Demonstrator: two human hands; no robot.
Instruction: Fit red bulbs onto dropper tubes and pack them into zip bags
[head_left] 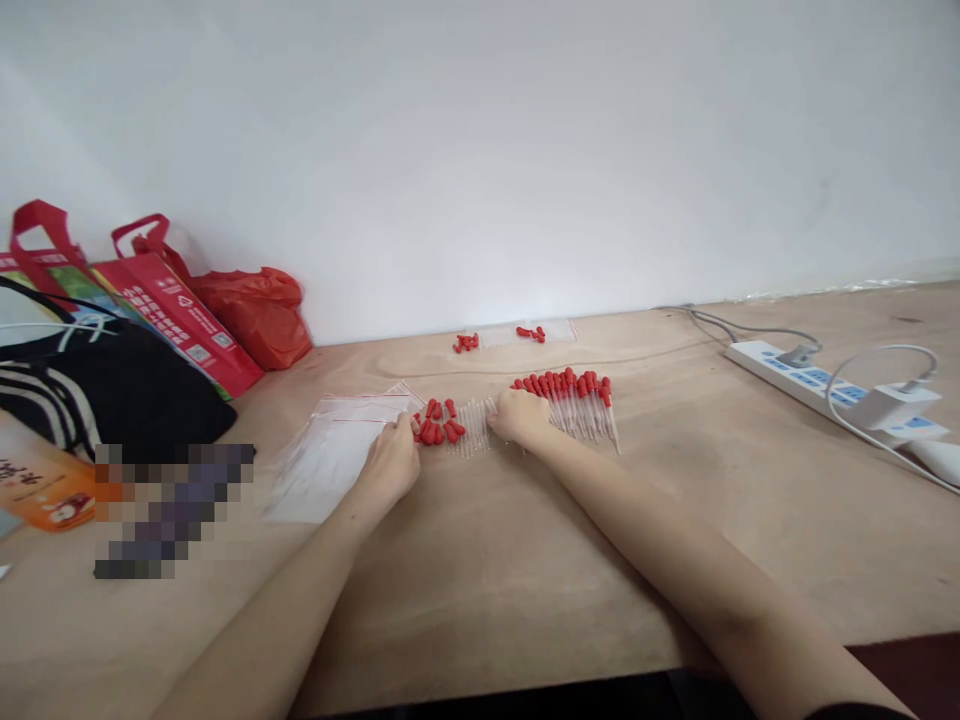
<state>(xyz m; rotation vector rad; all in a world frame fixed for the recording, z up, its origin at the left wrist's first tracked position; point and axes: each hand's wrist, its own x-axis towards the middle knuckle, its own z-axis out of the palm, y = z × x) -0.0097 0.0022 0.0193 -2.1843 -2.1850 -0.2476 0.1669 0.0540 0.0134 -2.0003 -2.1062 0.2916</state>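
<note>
My left hand (394, 458) is closed at the left edge of a small pile of red rubber bulbs (431, 432), its fingertips pinched at a bulb. A row of thin clear dropper tubes (471, 428) without bulbs lies just right of that pile. At the right end of this row, my right hand (521, 414) pinches at a tube; its fingers partly hide what they grip. Beyond the right hand lies a fan of droppers (574, 405) with red bulbs fitted on their far ends. Flat clear zip bags (337, 450) are stacked under and beside my left hand.
Near the wall lie more red bulbs (466, 343) and clear bags (559, 330). A white power strip (780, 370) with a charger (889, 405) and cables sits at right. Red shopping bags (176, 315), a red plastic bag (251, 310) and a black bag (142, 385) stand at left.
</note>
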